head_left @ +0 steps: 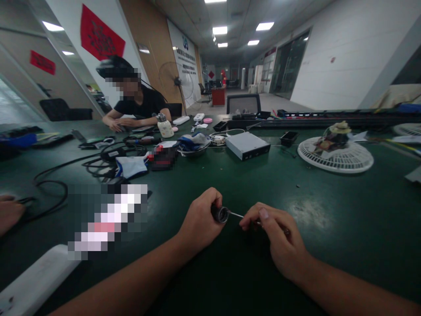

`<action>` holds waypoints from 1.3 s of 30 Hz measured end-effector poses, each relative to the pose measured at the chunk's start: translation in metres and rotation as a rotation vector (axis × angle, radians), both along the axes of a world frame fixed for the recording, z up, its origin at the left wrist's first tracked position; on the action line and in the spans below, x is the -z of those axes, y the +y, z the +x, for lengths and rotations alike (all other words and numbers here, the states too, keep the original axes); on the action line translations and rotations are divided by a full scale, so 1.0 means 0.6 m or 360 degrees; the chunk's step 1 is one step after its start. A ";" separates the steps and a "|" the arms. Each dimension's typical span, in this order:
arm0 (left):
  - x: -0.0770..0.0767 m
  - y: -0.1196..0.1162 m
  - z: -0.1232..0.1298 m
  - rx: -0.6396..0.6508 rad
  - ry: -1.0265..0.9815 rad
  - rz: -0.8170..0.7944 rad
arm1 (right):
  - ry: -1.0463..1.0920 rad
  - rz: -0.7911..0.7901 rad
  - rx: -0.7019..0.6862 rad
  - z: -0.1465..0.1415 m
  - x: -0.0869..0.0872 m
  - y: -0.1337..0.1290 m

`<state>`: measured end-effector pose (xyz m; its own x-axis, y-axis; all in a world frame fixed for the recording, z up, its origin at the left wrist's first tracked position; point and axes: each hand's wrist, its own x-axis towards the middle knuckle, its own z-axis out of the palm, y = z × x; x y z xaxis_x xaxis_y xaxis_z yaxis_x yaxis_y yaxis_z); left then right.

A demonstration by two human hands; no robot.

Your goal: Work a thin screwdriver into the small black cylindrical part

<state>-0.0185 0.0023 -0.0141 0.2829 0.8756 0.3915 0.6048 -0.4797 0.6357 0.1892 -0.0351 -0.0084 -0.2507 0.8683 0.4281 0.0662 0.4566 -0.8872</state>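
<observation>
A small dark round part with a ringed opening (222, 214) is gripped in my left hand (201, 219), its open end turned toward my right hand. My right hand (278, 239) is closed around a thin metal tool (236, 215), whose shaft points left. The tool's tip reaches the rim of the round part; whether it goes inside cannot be made out. Both hands are just above the dark green table (184, 184).
Beyond my hands lie a silver box-shaped drive (246, 145), a white round grille (335, 156) and a bowl with blue-white cloth (194, 142). Black cables (62, 188) and a white device (36, 281) are at left. Another person (138, 101) sits across; someone's hand (9, 215) shows far left.
</observation>
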 end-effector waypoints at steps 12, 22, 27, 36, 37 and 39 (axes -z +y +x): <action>-0.001 -0.001 0.001 0.0030 0.0048 -0.0002 | -0.0012 -0.0016 0.0006 0.000 -0.001 -0.002; 0.000 0.000 0.001 0.0048 0.0078 0.0017 | -0.0030 -0.0002 0.0019 -0.001 -0.002 -0.004; 0.001 0.001 0.000 0.0029 0.0067 0.0001 | -0.0065 0.0036 -0.0090 0.001 -0.006 -0.004; 0.004 0.001 0.000 0.0045 0.0057 0.0016 | -0.0090 0.0014 0.0023 0.000 0.004 -0.005; 0.004 0.001 0.000 0.0050 0.0054 0.0011 | -0.0077 0.0011 0.0040 0.000 0.002 -0.004; 0.005 0.001 0.001 0.0054 0.0044 0.0002 | -0.0053 0.0019 0.0014 -0.001 -0.001 -0.003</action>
<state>-0.0179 0.0032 -0.0168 0.3233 0.8648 0.3841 0.6056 -0.5010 0.6182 0.1886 -0.0370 -0.0077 -0.2573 0.8654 0.4299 0.0996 0.4663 -0.8790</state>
